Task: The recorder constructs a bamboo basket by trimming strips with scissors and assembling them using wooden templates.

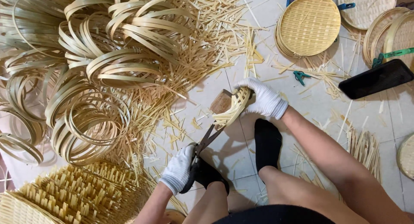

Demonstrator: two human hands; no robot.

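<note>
Gripping scissors (206, 143) in left hand (179, 168), right hand (264, 97) fingers clasping woven tray (235, 106)

Scissor handles (192, 172) are hidden inside the gloved left hand (179, 168); bamboo hoops (26, 17) and a woven tray (406, 157) are cut off by the frame's edges.

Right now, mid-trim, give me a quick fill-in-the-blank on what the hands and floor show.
1. The left hand holds ____ cutting at the tray's edge.
2. The right hand grips a woven tray standing on its ____.
3. Both hands wear ____ gloves.
4. The pile of bamboo hoops lies to the person's ____.

Missing words: scissors; edge; white; left
</note>
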